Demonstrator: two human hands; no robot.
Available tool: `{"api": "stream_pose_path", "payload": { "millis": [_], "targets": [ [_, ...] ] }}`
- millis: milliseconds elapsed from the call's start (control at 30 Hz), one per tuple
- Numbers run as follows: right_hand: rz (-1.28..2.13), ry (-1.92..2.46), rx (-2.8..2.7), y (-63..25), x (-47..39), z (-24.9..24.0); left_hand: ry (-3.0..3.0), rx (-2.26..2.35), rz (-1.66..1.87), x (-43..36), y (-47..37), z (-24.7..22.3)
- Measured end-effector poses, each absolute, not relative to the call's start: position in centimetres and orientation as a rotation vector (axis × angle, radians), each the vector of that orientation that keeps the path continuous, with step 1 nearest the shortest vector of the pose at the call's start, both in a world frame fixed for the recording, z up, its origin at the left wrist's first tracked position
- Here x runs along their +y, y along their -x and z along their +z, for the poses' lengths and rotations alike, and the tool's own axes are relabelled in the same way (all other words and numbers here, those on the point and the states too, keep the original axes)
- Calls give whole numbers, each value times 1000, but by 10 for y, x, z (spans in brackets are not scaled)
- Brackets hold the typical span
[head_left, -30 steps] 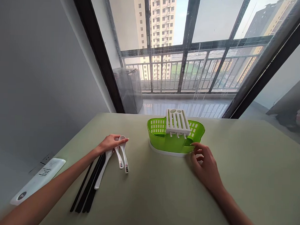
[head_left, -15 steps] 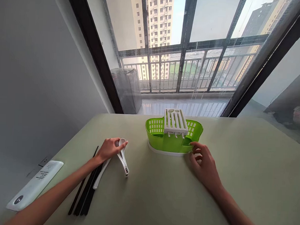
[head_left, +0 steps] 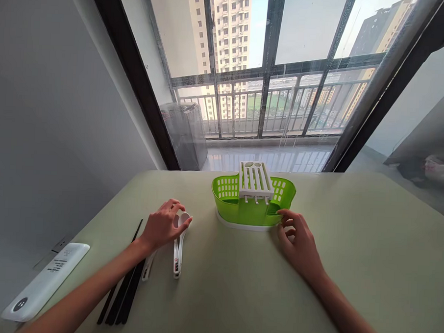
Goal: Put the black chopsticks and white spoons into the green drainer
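Two white spoons (head_left: 177,260) lie together, handles toward me, with their bowls at my left hand (head_left: 165,224). Its thumb and fingers curl around the bowls and partly hide them. Beside them, a third white spoon (head_left: 149,267) shows only its handle below my wrist. Several black chopsticks (head_left: 130,295) lie left of it, partly covered by my forearm. My right hand (head_left: 296,238) pinches the right front edge of a green plastic basket (head_left: 251,214), which stands upright on a white base. A white slotted rack (head_left: 256,185) with small front hooks sits across its top.
All of this rests on a pale green table (head_left: 235,290). A long white object with a dark round mark (head_left: 47,281) lies at the left edge. Beyond the table's far edge are a dark-framed glass door (head_left: 273,56) and a balcony with a grey box-shaped object (head_left: 186,135).
The two spoons have swung so their handles point straight toward me, and my left hand has shifted slightly with them. My right hand stays at the basket. The view has moved slightly.
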State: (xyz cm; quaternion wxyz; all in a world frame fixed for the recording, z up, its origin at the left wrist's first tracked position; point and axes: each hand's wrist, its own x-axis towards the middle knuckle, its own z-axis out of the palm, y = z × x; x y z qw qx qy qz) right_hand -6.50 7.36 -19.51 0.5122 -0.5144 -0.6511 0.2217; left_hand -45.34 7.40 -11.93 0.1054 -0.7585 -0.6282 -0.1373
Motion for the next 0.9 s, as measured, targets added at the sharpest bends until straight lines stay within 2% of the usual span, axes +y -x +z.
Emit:
{"api": "stream_pose_path", "payload": {
  "millis": [167, 333, 533, 700, 900],
  "targets": [
    [537, 1244, -1561, 66, 74, -196, 2210, -1474, -690, 77, 417, -96],
    [523, 1254, -1558, 67, 74, -196, 2371, -1072, -920, 63, 330, -73],
    [536, 1231, -1548, 67, 74, -195, 2489, -1005, -886, 70, 254, -66],
    [560, 1226, -1526, 68, 75, -195, 2388, -1031, -849, 92, 259, -72],
    [605, 1262, -1460, 71, 74, -193, 2309, -1125, -974, 115, 322, -65]
  ]
}}
